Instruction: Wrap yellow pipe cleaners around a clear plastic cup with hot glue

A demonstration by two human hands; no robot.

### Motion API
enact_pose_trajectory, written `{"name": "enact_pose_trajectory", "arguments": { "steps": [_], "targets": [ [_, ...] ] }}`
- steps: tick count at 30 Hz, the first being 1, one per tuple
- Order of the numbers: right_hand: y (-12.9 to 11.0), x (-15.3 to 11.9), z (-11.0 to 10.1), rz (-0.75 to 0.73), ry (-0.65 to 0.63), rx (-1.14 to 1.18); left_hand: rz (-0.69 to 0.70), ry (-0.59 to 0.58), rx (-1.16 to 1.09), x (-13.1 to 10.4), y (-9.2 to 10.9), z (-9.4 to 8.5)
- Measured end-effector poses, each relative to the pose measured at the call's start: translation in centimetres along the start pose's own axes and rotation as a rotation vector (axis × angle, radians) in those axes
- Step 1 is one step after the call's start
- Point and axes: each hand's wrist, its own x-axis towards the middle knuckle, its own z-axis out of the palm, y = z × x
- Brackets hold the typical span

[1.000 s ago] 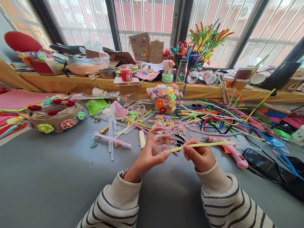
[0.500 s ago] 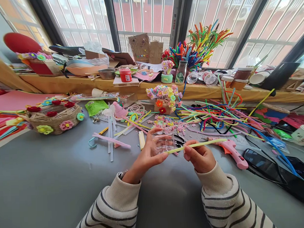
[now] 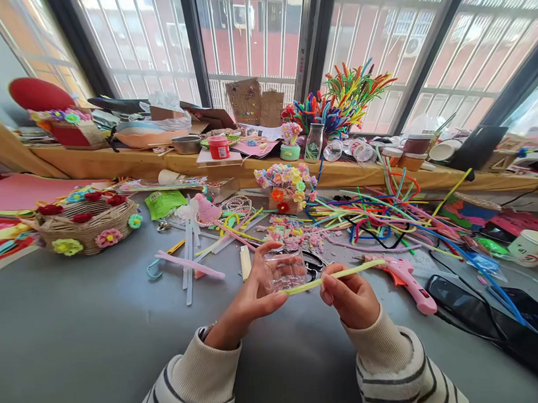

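Note:
My left hand (image 3: 254, 290) is closed around a small clear plastic cup (image 3: 285, 270), tipped on its side. Its thumb presses one end of a pale yellow pipe cleaner (image 3: 357, 269) against the cup's lower edge. My right hand (image 3: 349, 293) pinches the same pipe cleaner between thumb and fingers, and the free end sticks out to the right. Behind the cup lies a black-handled tool (image 3: 314, 261), partly hidden by it. A pink glue gun (image 3: 408, 282) rests to the right of my right hand.
At left stands a woven basket (image 3: 87, 225) with flowers. Glue sticks (image 3: 189, 269) and a cream-coloured cutter (image 3: 245, 263) lie left of my hands. Loose pipe cleaners (image 3: 370, 215) pile up behind at right. A phone (image 3: 453, 298) and a paper cup (image 3: 533, 248) are far right.
The view has tilted up slightly, so the hands appear lower and a little further left. My grip on the cup and pipe cleaner stays the same; the pipe cleaner slants a bit more.

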Motion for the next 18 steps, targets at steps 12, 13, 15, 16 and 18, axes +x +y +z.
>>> {"name": "enact_pose_trajectory", "arguments": {
  "steps": [12, 13, 15, 16, 18],
  "targets": [
    [-0.11, -0.25, 0.29, 0.013, 0.0, 0.01, 0.005, -0.025, -0.043, -0.09, 0.07, 0.33],
    [-0.13, -0.27, 0.29, 0.015, -0.002, 0.004, 0.002, -0.022, -0.044, -0.1, 0.08, 0.34],
    [-0.17, -0.3, 0.32, 0.014, -0.009, 0.001, -0.003, -0.015, -0.042, -0.1, 0.09, 0.36],
    [-0.18, -0.31, 0.34, 0.011, -0.014, 0.001, -0.003, -0.015, -0.042, -0.09, 0.09, 0.37],
    [-0.19, -0.32, 0.38, 0.005, -0.023, 0.003, 0.001, -0.025, -0.048, -0.07, 0.1, 0.42]
  ]
}}
